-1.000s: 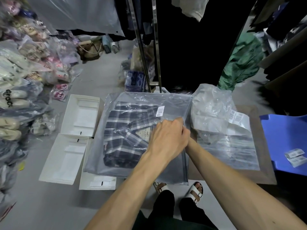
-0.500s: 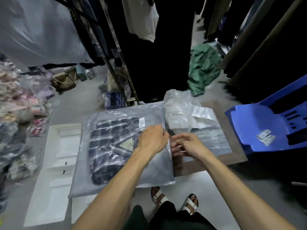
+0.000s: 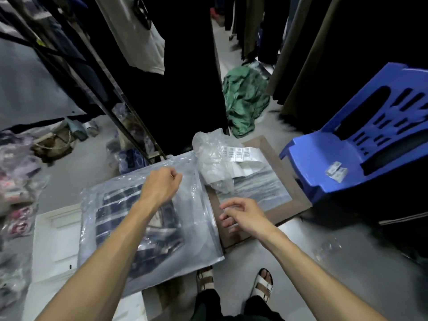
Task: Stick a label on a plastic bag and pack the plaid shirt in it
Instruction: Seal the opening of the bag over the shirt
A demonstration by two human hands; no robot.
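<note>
Your plaid shirt lies inside the clear plastic bag on the floor; your left hand has its fingers pinched on the bag's top edge, while your right hand hovers loosely spread, holding nothing, beside a crumpled bag with barcode labels

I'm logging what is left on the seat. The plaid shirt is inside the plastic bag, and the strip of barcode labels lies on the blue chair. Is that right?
Not quite. The head view shows the strip of barcode labels lying on the crumpled plastic beside the plastic bag, not on the blue chair. The plaid shirt is inside the bag.
</note>
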